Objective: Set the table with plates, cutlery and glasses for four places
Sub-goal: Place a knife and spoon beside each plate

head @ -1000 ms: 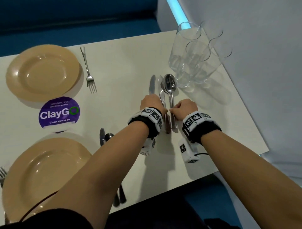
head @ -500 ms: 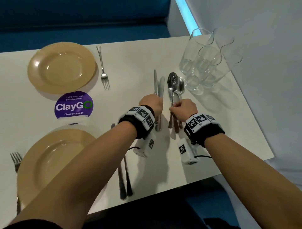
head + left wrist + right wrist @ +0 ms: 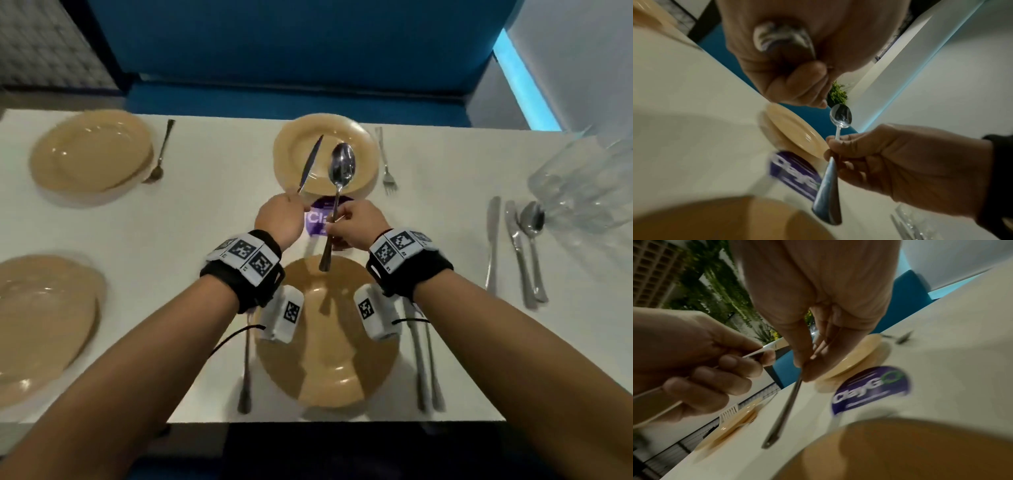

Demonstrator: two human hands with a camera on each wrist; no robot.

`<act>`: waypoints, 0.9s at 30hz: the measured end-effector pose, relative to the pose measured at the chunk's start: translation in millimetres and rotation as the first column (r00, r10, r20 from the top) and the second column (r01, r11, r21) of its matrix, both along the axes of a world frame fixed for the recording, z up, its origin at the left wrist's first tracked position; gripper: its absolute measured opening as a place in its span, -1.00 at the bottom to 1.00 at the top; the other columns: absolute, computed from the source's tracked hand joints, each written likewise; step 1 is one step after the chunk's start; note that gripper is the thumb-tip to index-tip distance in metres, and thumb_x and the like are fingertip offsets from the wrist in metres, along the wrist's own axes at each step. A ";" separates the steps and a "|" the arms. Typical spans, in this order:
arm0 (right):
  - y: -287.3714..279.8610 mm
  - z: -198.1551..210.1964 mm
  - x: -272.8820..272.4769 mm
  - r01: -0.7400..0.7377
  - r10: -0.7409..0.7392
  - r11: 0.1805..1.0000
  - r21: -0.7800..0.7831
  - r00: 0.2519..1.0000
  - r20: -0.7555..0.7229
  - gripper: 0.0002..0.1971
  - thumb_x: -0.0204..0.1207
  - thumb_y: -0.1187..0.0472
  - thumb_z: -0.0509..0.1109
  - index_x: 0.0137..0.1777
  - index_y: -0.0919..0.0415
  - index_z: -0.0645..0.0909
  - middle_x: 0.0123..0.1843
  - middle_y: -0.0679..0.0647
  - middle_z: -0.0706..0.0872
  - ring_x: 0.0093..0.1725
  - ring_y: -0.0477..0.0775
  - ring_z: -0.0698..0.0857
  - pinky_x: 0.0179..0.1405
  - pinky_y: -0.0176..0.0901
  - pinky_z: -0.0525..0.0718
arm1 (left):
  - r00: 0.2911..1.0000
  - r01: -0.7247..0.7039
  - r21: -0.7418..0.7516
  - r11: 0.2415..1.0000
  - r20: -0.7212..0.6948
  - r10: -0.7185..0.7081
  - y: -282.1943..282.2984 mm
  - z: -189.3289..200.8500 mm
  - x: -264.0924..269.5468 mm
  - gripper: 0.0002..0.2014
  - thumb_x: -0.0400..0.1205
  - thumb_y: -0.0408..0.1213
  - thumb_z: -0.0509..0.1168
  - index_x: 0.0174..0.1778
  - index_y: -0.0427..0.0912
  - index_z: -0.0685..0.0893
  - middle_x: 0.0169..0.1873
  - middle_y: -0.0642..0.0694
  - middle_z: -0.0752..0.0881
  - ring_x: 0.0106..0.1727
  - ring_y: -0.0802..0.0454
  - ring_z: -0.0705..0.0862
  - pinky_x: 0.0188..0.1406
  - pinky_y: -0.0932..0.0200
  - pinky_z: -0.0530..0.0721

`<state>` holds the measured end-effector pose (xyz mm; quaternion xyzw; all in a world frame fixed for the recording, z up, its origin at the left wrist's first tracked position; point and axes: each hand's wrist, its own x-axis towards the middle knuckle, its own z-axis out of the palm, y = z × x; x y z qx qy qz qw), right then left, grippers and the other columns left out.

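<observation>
Above the white table, between two tan round plates, I am holding cutlery in both hands. My left hand is gripping a silver table knife by its handle, fingers curled round it, blade pointing away over the far tan plate. My right hand is pinching a shiny metal spoon at mid-handle, bowl raised. Both pieces are hanging clear of the near tan plate and the purple round sticker.
</observation>
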<state>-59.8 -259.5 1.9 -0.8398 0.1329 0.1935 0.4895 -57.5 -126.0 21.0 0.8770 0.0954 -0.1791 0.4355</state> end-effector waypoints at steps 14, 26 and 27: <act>230.2 -23.0 -54.9 -0.146 0.136 0.989 -0.018 0.956 -0.260 -0.84 0.48 0.41 0.42 -0.30 0.25 0.57 -0.19 0.23 0.76 -0.15 0.25 0.81 0.02 0.07 0.78 | 0.955 0.027 -0.010 1.000 -0.294 -0.029 232.2 -24.2 -54.4 -0.73 0.74 -0.31 0.07 -0.25 -0.25 0.52 -0.19 -0.27 0.75 -0.17 -0.28 0.77 -0.02 -0.15 0.78; 277.6 -47.0 -87.1 -0.289 0.211 0.917 -0.274 0.936 -0.283 -0.82 0.35 0.23 0.56 -0.11 0.25 0.69 0.00 0.19 0.80 0.02 0.15 0.77 0.06 -0.10 0.74 | 0.906 0.302 0.171 0.938 -0.357 -0.227 272.2 -63.8 -84.4 -0.69 0.69 -0.22 0.24 -0.09 -0.40 0.76 -0.13 -0.23 0.84 -0.05 -0.12 0.81 0.13 0.00 0.72; 281.3 -46.2 -88.1 -0.295 0.212 0.906 -0.303 0.937 -0.278 -0.82 0.33 0.21 0.57 -0.14 0.23 0.66 -0.01 0.19 0.80 0.01 0.14 0.77 0.00 -0.14 0.73 | 0.902 0.337 0.213 0.917 -0.351 -0.250 274.6 -63.4 -85.4 -0.69 0.69 -0.20 0.24 -0.09 -0.37 0.77 -0.13 -0.21 0.84 -0.04 -0.11 0.81 0.13 0.01 0.71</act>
